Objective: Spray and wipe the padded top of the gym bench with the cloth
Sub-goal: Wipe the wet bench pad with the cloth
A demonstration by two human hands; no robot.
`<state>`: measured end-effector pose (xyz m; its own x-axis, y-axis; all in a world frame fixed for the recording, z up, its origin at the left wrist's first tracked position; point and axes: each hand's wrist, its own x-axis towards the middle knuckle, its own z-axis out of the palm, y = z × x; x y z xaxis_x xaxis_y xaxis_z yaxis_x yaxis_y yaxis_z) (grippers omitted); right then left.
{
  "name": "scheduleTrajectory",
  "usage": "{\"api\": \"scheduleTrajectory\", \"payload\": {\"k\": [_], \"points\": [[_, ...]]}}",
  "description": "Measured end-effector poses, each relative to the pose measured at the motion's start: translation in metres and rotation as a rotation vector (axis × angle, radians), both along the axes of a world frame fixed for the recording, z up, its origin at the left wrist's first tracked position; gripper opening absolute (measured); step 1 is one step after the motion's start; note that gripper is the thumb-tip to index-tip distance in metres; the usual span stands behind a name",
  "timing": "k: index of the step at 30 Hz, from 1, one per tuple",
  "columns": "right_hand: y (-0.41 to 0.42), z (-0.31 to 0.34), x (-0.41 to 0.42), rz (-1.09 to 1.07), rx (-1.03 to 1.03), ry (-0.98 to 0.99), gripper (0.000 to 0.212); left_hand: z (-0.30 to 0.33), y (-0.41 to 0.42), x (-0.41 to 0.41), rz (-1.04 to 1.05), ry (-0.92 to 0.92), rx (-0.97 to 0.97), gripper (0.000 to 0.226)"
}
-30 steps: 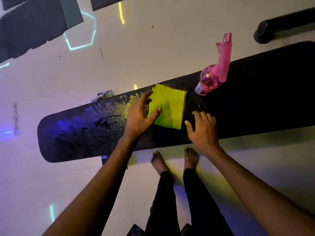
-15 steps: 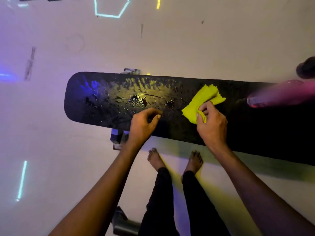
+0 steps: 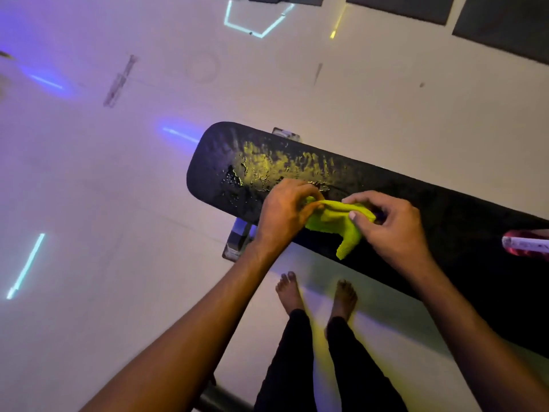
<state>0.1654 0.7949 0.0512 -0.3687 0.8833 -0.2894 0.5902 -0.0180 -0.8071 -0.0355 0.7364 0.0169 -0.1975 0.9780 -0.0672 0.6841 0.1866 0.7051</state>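
The black padded bench top (image 3: 445, 209) runs from centre to the right edge, its left end wet with droplets that glint yellow. A yellow-green cloth (image 3: 335, 223) is bunched just above the pad's near edge. My left hand (image 3: 285, 212) pinches its left side and my right hand (image 3: 392, 224) grips its right side; a corner hangs down between them. The pink spray bottle (image 3: 525, 243) lies on the pad at the far right, mostly cut off by the frame.
Pale floor surrounds the bench, streaked with blue and cyan light. A metal bench leg (image 3: 237, 242) shows under the pad's left end. My bare feet (image 3: 315, 295) stand close to the near edge. Dark mats (image 3: 502, 22) lie at the top right.
My right hand lifted the cloth off the pad and my left hand joined it, so both now hold the bunched cloth. The view swung left; the bottle slid toward the right edge.
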Motion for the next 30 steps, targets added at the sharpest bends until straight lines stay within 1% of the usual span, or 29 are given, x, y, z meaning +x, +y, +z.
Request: {"api": "scheduleTrajectory", "payload": {"k": [2,3,6,8,9,11,14,17,19,21,23,25,27,29,30], "points": [[0.004,-0.004,-0.012,0.041,-0.037,-0.050,0.012,0.001,-0.009,-0.017,0.058,-0.035,-0.006,0.015],[0.006,-0.005,-0.018,0.070,-0.060,-0.073,0.010,0.003,-0.013,-0.026,0.074,-0.050,-0.018,0.014],[0.017,-0.009,-0.032,0.195,-0.101,-0.148,0.027,0.010,-0.024,-0.056,0.145,-0.097,-0.029,0.012],[0.029,-0.013,-0.044,0.283,-0.041,-0.223,0.036,0.017,-0.030,-0.081,0.218,-0.085,-0.021,0.010],[0.036,-0.015,-0.053,0.314,0.022,-0.261,0.035,0.020,-0.032,-0.092,0.252,-0.082,-0.021,0.009],[0.052,-0.019,-0.078,0.328,0.131,-0.293,0.027,0.026,-0.035,-0.113,0.311,-0.085,-0.021,0.009],[0.080,-0.018,-0.127,0.296,0.154,-0.225,0.019,0.035,-0.033,-0.136,0.421,-0.062,-0.012,0.006],[0.107,-0.008,-0.175,0.305,0.138,-0.135,0.012,0.047,-0.031,-0.158,0.544,-0.038,0.043,0.005],[0.119,0.000,-0.199,0.362,0.189,-0.111,0.007,0.053,-0.034,-0.169,0.604,-0.003,0.111,0.006],[0.121,0.006,-0.214,0.426,0.264,-0.077,0.009,0.055,-0.045,-0.174,0.648,0.043,0.184,0.007],[0.116,0.001,-0.218,0.470,0.303,-0.054,0.014,0.046,-0.060,-0.172,0.683,0.079,0.218,0.007],[0.106,-0.017,-0.213,0.507,0.305,-0.091,0.018,0.026,-0.074,-0.160,0.694,0.111,0.183,0.005],[0.095,-0.043,-0.202,0.593,0.242,-0.207,0.028,-0.003,-0.085,-0.142,0.638,0.145,0.037,0.005],[0.085,-0.073,-0.189,0.750,0.208,-0.404,0.054,-0.031,-0.089,-0.126,0.526,0.136,-0.169,0.010],[0.080,-0.087,-0.182,0.822,0.223,-0.502,0.067,-0.042,-0.089,-0.120,0.483,0.125,-0.241,0.013]]}}
